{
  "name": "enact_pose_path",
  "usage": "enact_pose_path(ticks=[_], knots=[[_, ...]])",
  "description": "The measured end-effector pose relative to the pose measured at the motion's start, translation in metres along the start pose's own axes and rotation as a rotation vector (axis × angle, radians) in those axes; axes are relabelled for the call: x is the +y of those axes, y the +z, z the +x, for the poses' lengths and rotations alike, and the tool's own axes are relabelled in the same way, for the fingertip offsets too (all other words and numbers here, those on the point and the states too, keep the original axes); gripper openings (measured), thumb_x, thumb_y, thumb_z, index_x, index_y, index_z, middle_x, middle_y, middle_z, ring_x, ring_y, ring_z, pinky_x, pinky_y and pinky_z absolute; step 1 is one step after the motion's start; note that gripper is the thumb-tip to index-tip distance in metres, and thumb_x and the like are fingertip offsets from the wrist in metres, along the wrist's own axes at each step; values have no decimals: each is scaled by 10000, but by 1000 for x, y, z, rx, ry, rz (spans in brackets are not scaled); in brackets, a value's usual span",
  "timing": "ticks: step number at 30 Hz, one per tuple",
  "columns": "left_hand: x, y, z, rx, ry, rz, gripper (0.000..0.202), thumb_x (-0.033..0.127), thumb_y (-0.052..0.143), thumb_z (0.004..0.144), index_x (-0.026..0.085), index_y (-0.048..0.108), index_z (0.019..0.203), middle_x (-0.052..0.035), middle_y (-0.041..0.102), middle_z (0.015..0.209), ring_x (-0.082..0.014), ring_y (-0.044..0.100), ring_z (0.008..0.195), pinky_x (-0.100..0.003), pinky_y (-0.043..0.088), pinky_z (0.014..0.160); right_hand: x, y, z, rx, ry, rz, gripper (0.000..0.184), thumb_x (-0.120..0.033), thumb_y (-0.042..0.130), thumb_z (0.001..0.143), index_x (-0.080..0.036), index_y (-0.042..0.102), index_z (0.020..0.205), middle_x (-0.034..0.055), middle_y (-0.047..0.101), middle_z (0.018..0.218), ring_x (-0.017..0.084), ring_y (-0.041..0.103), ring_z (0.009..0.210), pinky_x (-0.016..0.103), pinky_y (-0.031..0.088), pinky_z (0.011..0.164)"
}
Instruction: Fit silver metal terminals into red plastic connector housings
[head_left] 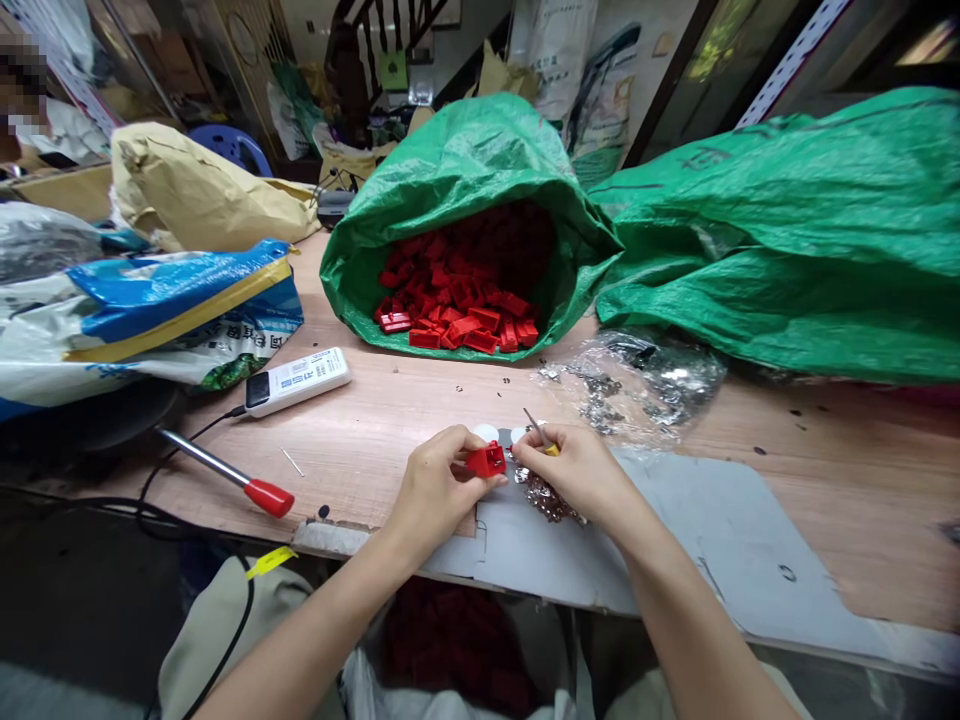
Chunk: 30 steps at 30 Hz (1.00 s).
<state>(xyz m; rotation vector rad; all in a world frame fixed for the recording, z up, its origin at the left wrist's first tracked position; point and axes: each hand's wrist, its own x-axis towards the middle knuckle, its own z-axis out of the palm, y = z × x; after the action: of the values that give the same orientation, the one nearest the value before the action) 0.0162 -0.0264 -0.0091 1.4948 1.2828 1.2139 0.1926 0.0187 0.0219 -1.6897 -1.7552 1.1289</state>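
Note:
My left hand (439,485) pinches a small red plastic part (487,460) just above the table's front edge. Right beside it, my right hand (574,470) is closed around a thin metal tool with a yellow handle (541,436), its tip pointing up and away. The fingertips of both hands almost meet at the red part. Under my right hand lies a little heap of small metal pieces (546,497) on a grey sheet (675,520). Behind the hands, an open green sack (457,170) lies on its side, holding many identical red parts (465,295).
A clear plastic bag of metal bits (637,385) lies right of centre. A second green sack (795,240) fills the right. At left are a white remote (298,381), a red-handled tool (232,475), a blue-white bag (150,315) and a tan bag (202,195).

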Motion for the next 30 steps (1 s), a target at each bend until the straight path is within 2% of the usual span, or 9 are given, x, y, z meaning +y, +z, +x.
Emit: enact_pose_path(ticks=[7,19,22,26,28,30], knots=[[0,0,0,-20,-22,-29,195,212,792,753,181,663,896,-21,714,936,-174,690,853,-294,577,801,5,1,2,-71,-68,2,231,-372,609,751,-155,668,699,-15,536,521,114,448,479,210,309,441],[-1,-1,-1,-30,20,7,181,226,777,771,180,657,898,-31,719,964,-178,691,877,-289,582,798,-3,6,-3,-17,-88,-140,240,-355,592,800,-168,700,696,24,642,586,174,565,572,242,348,499],[0,-1,-1,-36,-14,-8,194,227,774,773,183,655,920,-24,722,955,-172,698,859,-285,582,793,0,-2,-3,-76,-138,-84,283,-397,588,844,-164,728,765,32,676,644,189,601,626,253,384,539],[3,-4,-1,-57,-75,-54,236,226,747,802,198,666,1021,-23,733,966,-178,712,884,-300,583,835,5,-23,-7,-92,-236,-63,341,-450,582,895,-162,737,988,55,724,853,210,640,756,276,452,644],[3,-6,-1,-75,-68,-32,299,225,726,822,210,672,1116,-40,739,1041,-191,711,945,-320,578,881,7,-33,-11,-114,-271,-93,369,-462,572,914,-167,720,1080,60,725,917,204,634,759,274,461,648],[2,-7,-1,-100,-36,28,367,210,712,834,226,668,1197,-56,726,1146,-203,700,1016,-337,568,922,7,-40,-16,-196,-286,-115,360,-444,522,950,-184,717,1105,40,718,865,187,616,710,262,453,618]])
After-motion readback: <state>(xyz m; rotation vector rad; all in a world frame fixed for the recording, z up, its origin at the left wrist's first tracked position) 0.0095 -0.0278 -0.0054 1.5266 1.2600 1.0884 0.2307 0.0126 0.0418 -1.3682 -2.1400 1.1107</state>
